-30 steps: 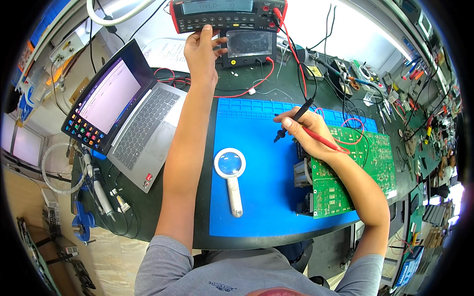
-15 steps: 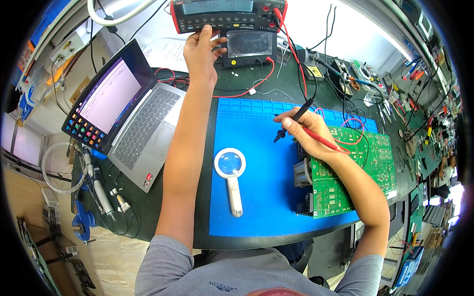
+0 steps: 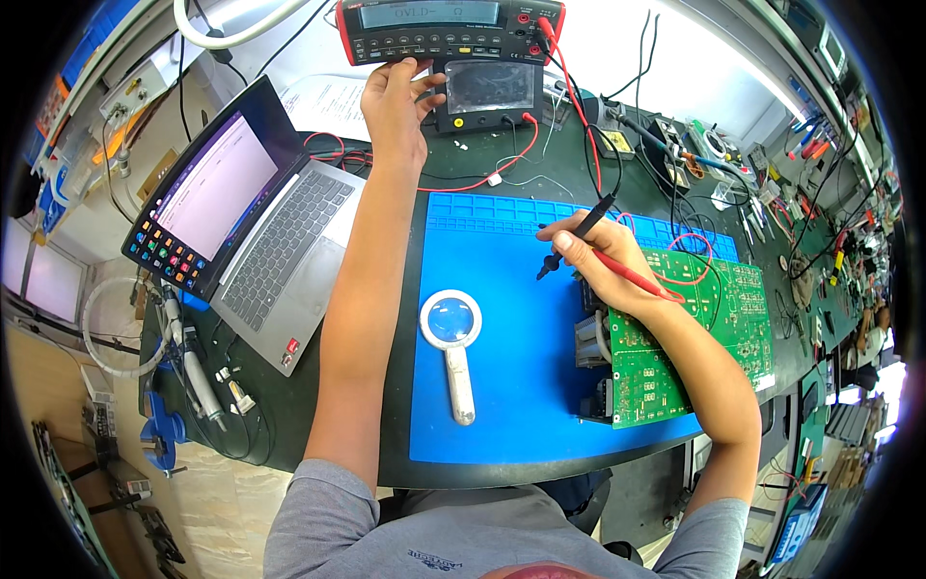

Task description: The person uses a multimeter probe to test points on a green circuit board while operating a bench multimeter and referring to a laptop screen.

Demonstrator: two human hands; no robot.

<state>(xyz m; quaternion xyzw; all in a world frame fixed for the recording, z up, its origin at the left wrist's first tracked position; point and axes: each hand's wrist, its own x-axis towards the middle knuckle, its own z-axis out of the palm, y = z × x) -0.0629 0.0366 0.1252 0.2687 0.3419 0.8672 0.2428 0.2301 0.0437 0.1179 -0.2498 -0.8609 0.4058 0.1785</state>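
My left hand (image 3: 394, 106) reaches up to the lower front edge of a black and red bench multimeter (image 3: 446, 41), fingers apart and holding nothing, above another black instrument (image 3: 490, 87) with a screen. My right hand (image 3: 608, 270) grips a black probe (image 3: 599, 210) and a red probe (image 3: 632, 275), the black one's tip in the air over the blue mat (image 3: 502, 386). Beneath that hand and forearm lies a green circuit board (image 3: 728, 318) with bulky parts along its left edge. A white magnifier (image 3: 458, 381) rests on the mat, left of the board.
An open laptop (image 3: 280, 251) stands left of my forearm, near a blue clamp (image 3: 162, 434) and cables. Leads, tools and small devices crowd the back right of the dark bench (image 3: 289, 425). Another person (image 3: 873, 328) is at the far right.
My left fingertip has slipped slightly down from the multimeter's buttons to its bottom edge. My right hand and both probes have barely moved.
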